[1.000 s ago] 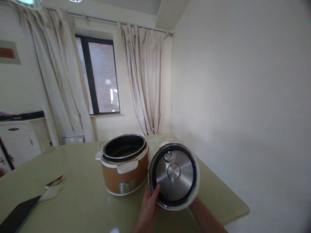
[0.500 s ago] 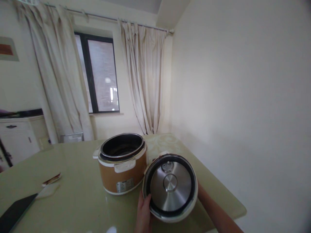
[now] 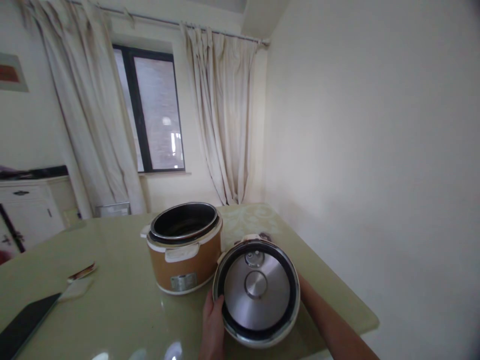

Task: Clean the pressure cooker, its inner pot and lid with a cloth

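A round pressure cooker lid [image 3: 240,305] is tilted up in front of me, its brushed-metal underside and dark sealing ring facing me. My left hand [image 3: 213,317] is closed on its lower left rim, thumb over the edge. From the right, my right hand [image 3: 303,289] reaches behind the lid and holds it from the far side; its fingers are hidden. Left of the lid stands the cooker body [image 3: 183,267], orange-brown with white handles and a label. A dark inner pot [image 3: 187,222] with a shiny rim sits in it, open at the top.
The cooker stands on a glossy pale green table [image 3: 123,295]. On the left lie a dark flat board [image 3: 28,322] and a small item with a brown-and-white end [image 3: 82,272]. A plain wall [image 3: 375,150] runs along the right; curtains [image 3: 228,115] and a window [image 3: 157,110] are behind.
The lid and both hands have shifted slightly left in view, as has the cooker. The lid stays tilted with its underside toward me, and the hold looks the same.
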The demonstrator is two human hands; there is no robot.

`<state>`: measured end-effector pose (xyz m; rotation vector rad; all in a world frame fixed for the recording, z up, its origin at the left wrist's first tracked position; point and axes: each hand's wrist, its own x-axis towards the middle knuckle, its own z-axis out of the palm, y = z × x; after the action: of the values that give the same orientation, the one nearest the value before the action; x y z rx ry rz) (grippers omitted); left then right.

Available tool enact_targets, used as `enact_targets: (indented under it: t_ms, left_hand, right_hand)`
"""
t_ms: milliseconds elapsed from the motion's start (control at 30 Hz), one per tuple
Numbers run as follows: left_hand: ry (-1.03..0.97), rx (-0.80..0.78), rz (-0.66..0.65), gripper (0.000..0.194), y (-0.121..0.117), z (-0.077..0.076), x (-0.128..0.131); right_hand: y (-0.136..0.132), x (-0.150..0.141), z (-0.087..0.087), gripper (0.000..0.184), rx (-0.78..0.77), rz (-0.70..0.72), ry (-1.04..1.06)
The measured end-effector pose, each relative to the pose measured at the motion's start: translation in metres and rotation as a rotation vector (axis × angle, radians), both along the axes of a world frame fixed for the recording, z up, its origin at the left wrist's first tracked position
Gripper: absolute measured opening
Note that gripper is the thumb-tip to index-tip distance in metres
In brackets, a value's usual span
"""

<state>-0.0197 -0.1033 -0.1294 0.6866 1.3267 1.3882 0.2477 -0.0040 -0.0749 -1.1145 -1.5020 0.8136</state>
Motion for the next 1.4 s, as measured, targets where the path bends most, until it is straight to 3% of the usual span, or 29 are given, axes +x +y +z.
enact_targets:
  t_ms: [133,200,267,300,400,467,533,633,700,767,933,1067,1233,1333,1400]
  left_hand:
    - [0.094,0.06,-0.013,0.06,0.005,0.0,-0.005]
    - [0.103,0.06,-0.01,0.059,0.007,-0.001,-0.006]
    - [0.106,0.059,-0.007,0.058,0.01,-0.001,-0.006]
    - [0.106,0.074,-0.014,0.057,0.012,-0.001,-0.005]
    - [0.099,0.103,-0.039,0.056,0.02,0.005,0.001]
    - [0.1,0.115,-0.049,0.055,0.028,0.012,0.008]
    - [0.104,0.142,-0.07,0.054,0.039,0.019,0.016]
    - [0.099,0.191,-0.115,0.054,0.055,0.027,0.024]
    - [0.102,0.22,-0.136,0.053,0.062,0.026,0.023]
    - [0.131,0.259,-0.155,0.05,0.064,0.022,0.02]
    - [0.217,0.283,-0.153,0.048,0.057,0.009,0.013]
    - [0.231,0.295,-0.16,0.049,0.051,0.011,0.014]
    - [0.235,0.272,-0.158,0.049,0.049,0.009,0.015]
    - [0.228,0.3,-0.16,0.049,0.05,0.006,0.016]
    - [0.24,0.325,-0.174,0.05,0.051,0.005,0.016]
  right_hand:
    - [-0.002,0.021,0.008,0.033,-0.023,-0.253,-0.095]
    - [-0.007,0.039,0.026,0.035,0.034,-0.453,-0.144]
    - [-0.016,0.055,0.056,0.035,0.159,-0.574,-0.207]
    - [-0.021,0.06,0.074,0.034,0.229,-0.547,-0.246]
    - [-0.038,0.054,0.119,0.027,0.33,-0.266,-0.413]
    - [-0.047,0.034,0.131,0.026,0.261,-0.044,-0.547]
    - [-0.05,0.006,0.123,0.029,0.166,0.119,-0.711]
    - [-0.042,-0.035,0.085,0.046,0.097,0.198,-0.964]
    - [-0.029,-0.055,0.061,0.058,0.075,0.211,-0.986]
    - [-0.014,-0.069,0.048,0.068,0.078,0.226,-0.946]
    - [0.005,-0.091,0.058,0.105,0.106,0.223,-0.902]
    - [-0.008,-0.09,0.063,0.089,0.047,0.319,-0.93]
    - [-0.038,-0.055,0.066,0.075,-0.019,0.463,-1.015]
    - [-0.048,-0.028,0.081,0.069,-0.058,0.498,-1.17]
    - [-0.047,-0.014,0.095,0.063,-0.071,0.448,-1.288]
